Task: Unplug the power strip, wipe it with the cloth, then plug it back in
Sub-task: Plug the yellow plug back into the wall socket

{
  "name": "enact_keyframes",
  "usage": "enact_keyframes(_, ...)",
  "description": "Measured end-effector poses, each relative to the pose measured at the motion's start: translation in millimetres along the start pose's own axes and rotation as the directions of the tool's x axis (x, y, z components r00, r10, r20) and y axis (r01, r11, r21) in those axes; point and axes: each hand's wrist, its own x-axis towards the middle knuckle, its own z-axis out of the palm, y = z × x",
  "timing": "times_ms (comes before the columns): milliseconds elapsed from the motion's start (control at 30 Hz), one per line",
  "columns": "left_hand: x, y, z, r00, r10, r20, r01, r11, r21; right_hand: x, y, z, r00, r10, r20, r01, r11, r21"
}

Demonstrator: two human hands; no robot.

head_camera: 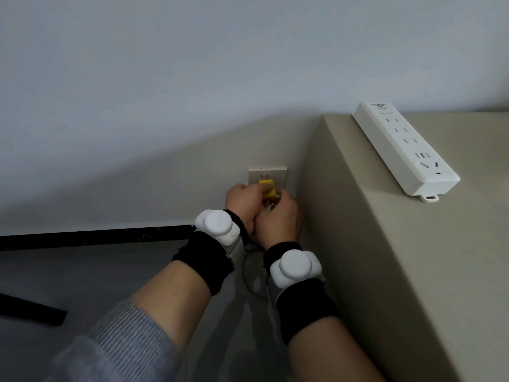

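Note:
The white power strip (405, 150) lies flat on top of a beige cabinet (385, 244), its sockets facing up. Low on the wall beside the cabinet is a beige wall socket (254, 175). A yellow plug (267, 189) sits against its lower half. My left hand (242, 201) pinches the plug from the left. My right hand (278, 220) is curled just below and to the right of the plug, touching the left hand; what its fingers hold is hidden. A thin grey cable (246, 274) hangs down from under the hands. No cloth is in view.
The cabinet's side wall stands close to the right of the socket. A black skirting board (96, 237) runs along the foot of the wall on the left. Grey floor (82, 271) lies below, with a dark strip (33, 310) at the left edge.

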Motion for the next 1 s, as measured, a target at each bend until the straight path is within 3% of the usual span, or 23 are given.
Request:
enact_keyframes(167,-1.0,0.2,-10.9,0.999,0.007,0.042,-0.01,0.998,0.067,13.1,-1.6,9.1,0.997,-0.003,-0.074,0.004,1.0,0.01)
enact_keyframes(233,-1.0,-0.5,-20.7,0.997,0.074,0.031,-0.078,0.981,0.179,15.6,-1.1,11.5,0.997,-0.028,-0.075,0.027,1.0,-0.009)
enact_keyframes(333,2.8,-1.5,-43.1,0.944,0.327,-0.041,-0.261,0.817,0.514,16.4,-3.2,15.7,0.996,-0.035,-0.083,0.032,0.999,-0.038)
enact_keyframes(433,2.9,-1.0,-63.0,0.88,0.475,-0.034,-0.328,0.656,0.68,15.7,-5.2,16.1,0.993,-0.045,-0.106,0.037,0.996,-0.078)
enact_keyframes(567,0.9,0.1,-73.6,0.838,0.546,-0.006,-0.365,0.568,0.738,18.4,-8.6,13.5,0.983,-0.12,-0.14,0.101,0.985,-0.138)
enact_keyframes(1000,-3.2,-9.6,-83.0,0.825,0.565,0.024,-0.391,0.538,0.747,29.2,-15.0,18.5,0.97,-0.173,-0.169,0.143,0.975,-0.173)
